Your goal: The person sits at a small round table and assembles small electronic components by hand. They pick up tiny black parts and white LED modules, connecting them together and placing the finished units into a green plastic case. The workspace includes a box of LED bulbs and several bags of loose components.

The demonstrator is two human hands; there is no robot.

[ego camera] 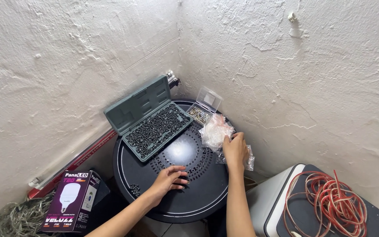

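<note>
My left hand lies flat on the round black perforated stool top, fingers spread and pointing right, with a tiny dark piece near the fingertips. My right hand rests on crumpled clear plastic bags at the stool's right edge, fingers curled on the plastic. A green open case full of small black screws sits at the back left of the stool. Behind the bags stands a small clear plastic box with brass-coloured bits, its lid up.
Rough white walls meet in a corner behind the stool. A red bar leans along the left wall. A purple bulb carton and tangled wire lie lower left. A grey-and-white box carries coiled red cable.
</note>
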